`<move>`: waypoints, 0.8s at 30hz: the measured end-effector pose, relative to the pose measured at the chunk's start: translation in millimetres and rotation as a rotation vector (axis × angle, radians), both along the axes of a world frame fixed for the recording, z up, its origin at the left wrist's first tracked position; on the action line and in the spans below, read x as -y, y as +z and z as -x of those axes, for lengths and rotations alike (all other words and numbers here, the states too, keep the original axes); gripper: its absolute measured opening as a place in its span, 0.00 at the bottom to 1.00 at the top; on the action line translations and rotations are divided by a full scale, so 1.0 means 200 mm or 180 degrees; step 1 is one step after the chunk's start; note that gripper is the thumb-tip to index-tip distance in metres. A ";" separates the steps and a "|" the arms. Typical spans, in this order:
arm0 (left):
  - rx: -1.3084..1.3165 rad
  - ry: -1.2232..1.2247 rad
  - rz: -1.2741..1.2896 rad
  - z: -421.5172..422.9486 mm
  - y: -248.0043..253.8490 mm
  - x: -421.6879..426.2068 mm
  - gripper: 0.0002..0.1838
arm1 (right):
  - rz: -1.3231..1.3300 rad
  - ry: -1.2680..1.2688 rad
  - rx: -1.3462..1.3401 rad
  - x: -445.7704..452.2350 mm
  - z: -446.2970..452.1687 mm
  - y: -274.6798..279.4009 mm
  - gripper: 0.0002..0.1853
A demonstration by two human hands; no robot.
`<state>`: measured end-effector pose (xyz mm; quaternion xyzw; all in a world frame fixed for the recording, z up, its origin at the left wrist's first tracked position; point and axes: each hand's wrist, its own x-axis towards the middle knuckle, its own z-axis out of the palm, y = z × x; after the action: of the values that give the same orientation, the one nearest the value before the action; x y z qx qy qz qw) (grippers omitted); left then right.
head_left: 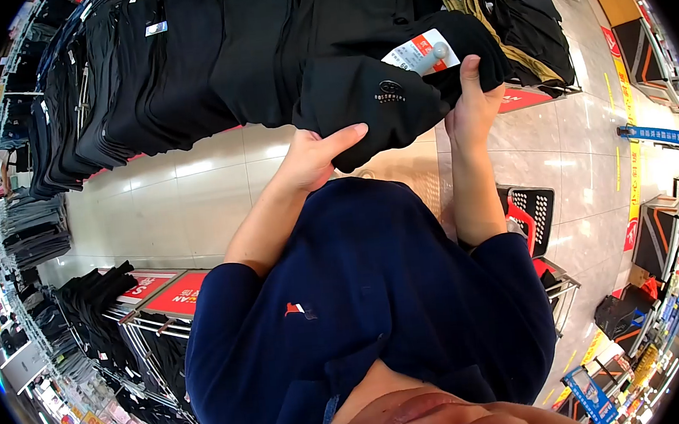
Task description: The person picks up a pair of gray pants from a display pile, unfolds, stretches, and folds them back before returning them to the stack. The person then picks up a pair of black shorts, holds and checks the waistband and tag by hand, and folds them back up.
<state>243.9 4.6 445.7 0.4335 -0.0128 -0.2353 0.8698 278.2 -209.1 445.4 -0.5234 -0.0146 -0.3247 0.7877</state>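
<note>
A folded black garment (379,109), which looks like trousers, is held up in front of me by both hands. It bears a small pale printed logo on the side facing me. My left hand (321,156) grips its near left edge, thumb lying on top of the cloth. On the right side, my right hand (475,110) is closed round the bunched fabric with the thumb raised. Between the hands, a white and red price tag (430,49) and a grey security tag (429,59) show on the garment. The fingers beneath the cloth are hidden.
A long rack of dark trousers (169,74) runs across the far side, with olive ones (463,11) at its right. Behind me on the left stands a display rack (153,330) with red signs. A shopping basket or cart (532,213) is at my right, over the tiled floor (567,162).
</note>
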 end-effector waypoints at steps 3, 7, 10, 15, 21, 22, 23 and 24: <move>-0.0019 -0.0015 0.0018 0.00 0.00 -0.02 0.23 | -0.0081 -0.0028 -0.0020 -0.01 0.01 0.00 0.17; -0.0161 -0.0090 0.0079 -0.03 -0.01 -0.05 0.23 | -0.0182 -0.0017 -0.0116 0.02 0.00 0.01 0.16; -0.0141 -0.0194 0.0151 -0.04 -0.01 -0.05 0.23 | -0.0077 -0.0124 -0.0105 0.03 -0.01 0.04 0.16; -0.0165 -0.0246 0.0115 -0.04 -0.01 -0.06 0.22 | -0.0071 -0.0058 -0.0139 0.06 -0.02 0.02 0.16; -0.0115 -0.0357 0.0097 -0.04 -0.02 -0.04 0.23 | -0.0182 -0.0001 -0.0159 0.06 -0.03 0.01 0.15; -0.0088 -0.0343 0.0117 -0.04 -0.02 -0.03 0.24 | -0.0173 -0.0007 -0.0170 0.06 -0.03 0.01 0.15; -0.0092 -0.0333 0.0117 -0.04 -0.02 -0.03 0.24 | -0.0172 0.0003 -0.0174 0.07 -0.04 0.01 0.15; -0.0096 -0.0324 0.0081 -0.04 -0.01 -0.03 0.24 | -0.0176 -0.0004 -0.0179 0.07 -0.04 0.02 0.15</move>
<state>251.0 10.1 444.0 0.4176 -0.0247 -0.2855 0.8622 285.9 -222.1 448.9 -0.5103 0.0168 -0.3107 0.8018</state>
